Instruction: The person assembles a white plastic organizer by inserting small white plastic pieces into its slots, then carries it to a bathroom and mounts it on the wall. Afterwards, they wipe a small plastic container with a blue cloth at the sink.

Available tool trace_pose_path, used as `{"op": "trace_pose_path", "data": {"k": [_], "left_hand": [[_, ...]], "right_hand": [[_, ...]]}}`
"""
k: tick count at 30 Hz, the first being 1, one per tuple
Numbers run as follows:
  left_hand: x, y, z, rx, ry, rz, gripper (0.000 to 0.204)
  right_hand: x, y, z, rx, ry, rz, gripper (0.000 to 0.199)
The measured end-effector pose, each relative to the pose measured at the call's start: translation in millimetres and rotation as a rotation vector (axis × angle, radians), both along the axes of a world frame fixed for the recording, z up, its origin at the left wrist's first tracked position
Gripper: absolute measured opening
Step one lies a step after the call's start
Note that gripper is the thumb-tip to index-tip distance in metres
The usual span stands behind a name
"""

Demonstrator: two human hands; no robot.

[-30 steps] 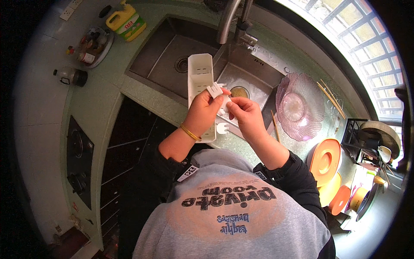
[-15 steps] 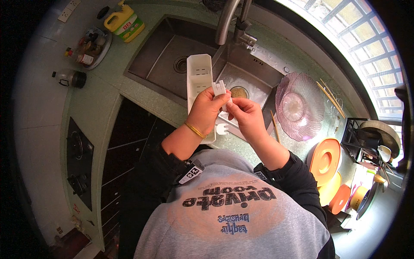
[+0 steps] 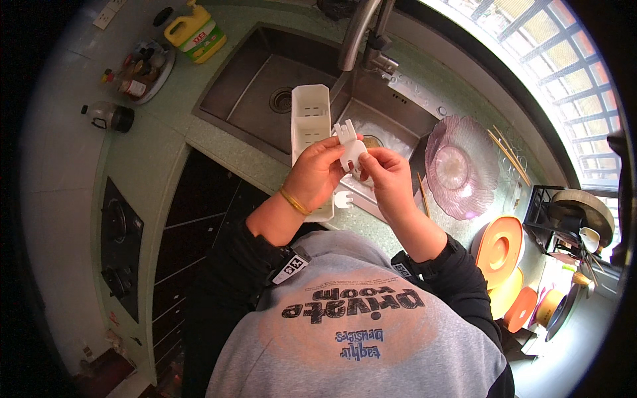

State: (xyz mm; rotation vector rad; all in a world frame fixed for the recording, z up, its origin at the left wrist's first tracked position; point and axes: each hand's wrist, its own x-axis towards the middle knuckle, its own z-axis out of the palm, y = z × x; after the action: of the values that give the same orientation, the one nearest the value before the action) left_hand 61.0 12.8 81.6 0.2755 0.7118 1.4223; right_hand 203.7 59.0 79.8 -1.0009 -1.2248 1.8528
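Between my two hands, over the near edge of the sink, is a small white plastic hook piece (image 3: 352, 157) with notched, pronged ends. My left hand (image 3: 316, 167) is closed on its left side, and a gold bangle circles that wrist. Thumb and fingers of my right hand (image 3: 390, 174) pinch its right edge. Behind my left hand stretches a long white plastic caddy (image 3: 311, 93) with dividers and slots, lying across the sink's front rim and partly hidden by the hand. A similar white pronged piece (image 3: 343, 199) is beside the caddy, below my hands.
Ahead is a double steel sink (image 3: 245, 79) with a faucet (image 3: 357, 40). To the right are a pinkish glass bowl (image 3: 458, 167), chopsticks (image 3: 509, 156), orange lids (image 3: 499, 245) and a black rack (image 3: 545, 207). A yellow jug (image 3: 196, 36) stands far left; a stove (image 3: 121, 245) is nearer.
The white hook piece has turned in my hands, so its broad notched face now shows. My right hand has shifted slightly right, and its grip is now along the piece's edge.
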Motion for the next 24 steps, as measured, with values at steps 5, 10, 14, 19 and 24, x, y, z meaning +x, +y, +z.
{"op": "trace_pose_path", "data": {"k": [5,10,14,19,24], "left_hand": [[3,-1,0,-0.060,0.205,0.067,0.020],[8,-3,-3,-0.038,0.286,0.103,0.017],[9,-6,-5,-0.098,0.101,0.109,0.020],[7,-9,-10,-0.095,0.011,0.140,0.023],[1,-10,-11,-0.003,0.012,0.126,0.033]], "right_hand": [[-2,-3,3,-0.013,0.026,0.043,0.015],[-3,-4,2,-0.032,0.053,0.050,0.016],[-4,-7,-1,0.015,-0.054,0.063,0.016],[-7,-12,-3,0.181,-0.177,0.062,0.015],[-6,-8,2,0.016,-0.056,0.036,0.017]]}}
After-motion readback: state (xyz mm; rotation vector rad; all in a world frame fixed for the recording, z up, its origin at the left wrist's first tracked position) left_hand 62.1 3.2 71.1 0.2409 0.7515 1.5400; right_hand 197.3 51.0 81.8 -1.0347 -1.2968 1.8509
